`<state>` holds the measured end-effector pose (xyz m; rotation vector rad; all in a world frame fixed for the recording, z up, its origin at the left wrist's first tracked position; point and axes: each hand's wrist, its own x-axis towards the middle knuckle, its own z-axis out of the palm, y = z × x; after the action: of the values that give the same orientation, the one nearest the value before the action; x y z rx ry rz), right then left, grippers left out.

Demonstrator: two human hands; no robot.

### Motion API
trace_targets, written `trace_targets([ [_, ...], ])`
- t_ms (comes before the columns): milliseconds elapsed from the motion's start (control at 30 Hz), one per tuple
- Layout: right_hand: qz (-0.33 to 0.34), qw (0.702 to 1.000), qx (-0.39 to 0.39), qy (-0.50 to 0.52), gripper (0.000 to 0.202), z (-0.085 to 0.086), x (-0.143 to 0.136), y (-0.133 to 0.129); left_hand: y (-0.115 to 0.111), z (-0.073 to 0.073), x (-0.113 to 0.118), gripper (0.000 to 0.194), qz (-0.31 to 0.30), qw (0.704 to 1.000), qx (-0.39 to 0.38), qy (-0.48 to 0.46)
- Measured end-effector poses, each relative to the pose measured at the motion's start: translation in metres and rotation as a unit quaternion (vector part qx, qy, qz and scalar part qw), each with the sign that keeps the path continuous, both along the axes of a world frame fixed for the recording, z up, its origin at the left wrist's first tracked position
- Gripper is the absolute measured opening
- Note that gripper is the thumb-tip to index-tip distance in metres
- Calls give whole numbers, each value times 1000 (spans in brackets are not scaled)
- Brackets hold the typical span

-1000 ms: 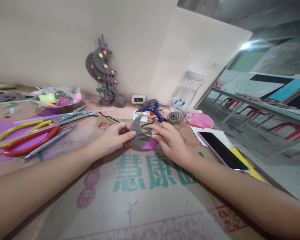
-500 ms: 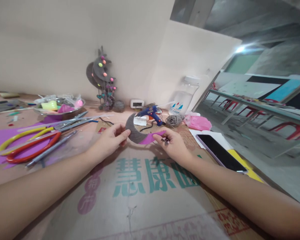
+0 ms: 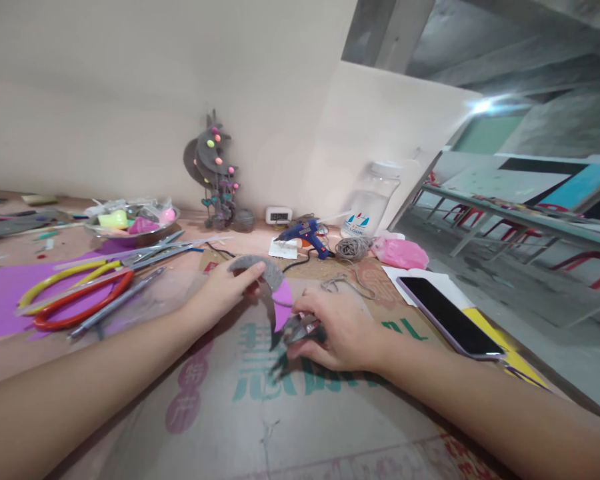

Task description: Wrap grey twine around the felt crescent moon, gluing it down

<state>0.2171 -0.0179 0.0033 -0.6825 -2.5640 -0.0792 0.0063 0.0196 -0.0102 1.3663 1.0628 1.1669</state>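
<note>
My left hand (image 3: 230,288) pinches a grey crescent (image 3: 270,270) wrapped in yarn at its upper end. The crescent's lower part is bare purple (image 3: 282,303), and its tip points down. My right hand (image 3: 337,330) is curled beside that tip, with a small dark and silvery object (image 3: 303,328) between thumb and fingers, too blurred to name. A strand of grey yarn (image 3: 355,285) lies on the board behind my right hand. Both hands are above a cardboard sheet (image 3: 220,427) with green and red print.
Red-handled and yellow-handled scissors (image 3: 87,300) lie left on purple sheet (image 3: 5,300). Behind stand a bowl (image 3: 130,227), a decorated moon ornament (image 3: 213,167), a timer (image 3: 279,215), a glue gun (image 3: 307,237), a yarn ball (image 3: 353,248) and a bottle (image 3: 370,200). A phone (image 3: 450,317) lies right.
The crescent has turned so its purple end points down. My right hand has let go of that end and moved lower, its fingers now round the small object. The view has shifted slightly.
</note>
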Motion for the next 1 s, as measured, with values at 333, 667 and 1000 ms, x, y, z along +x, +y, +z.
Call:
trace_targets([
  [333, -21, 999, -27, 21, 36, 5, 3, -3, 6, -1, -6, 29, 44, 997, 3, -60],
  [667, -118, 975, -177, 56, 10, -6, -2, 19, 2, 4, -4, 28, 27, 999, 4, -26],
  [1000, -125, 971, -172, 111, 16, -1, -1, 13, 1, 2, -1, 29, 27, 999, 23, -19],
])
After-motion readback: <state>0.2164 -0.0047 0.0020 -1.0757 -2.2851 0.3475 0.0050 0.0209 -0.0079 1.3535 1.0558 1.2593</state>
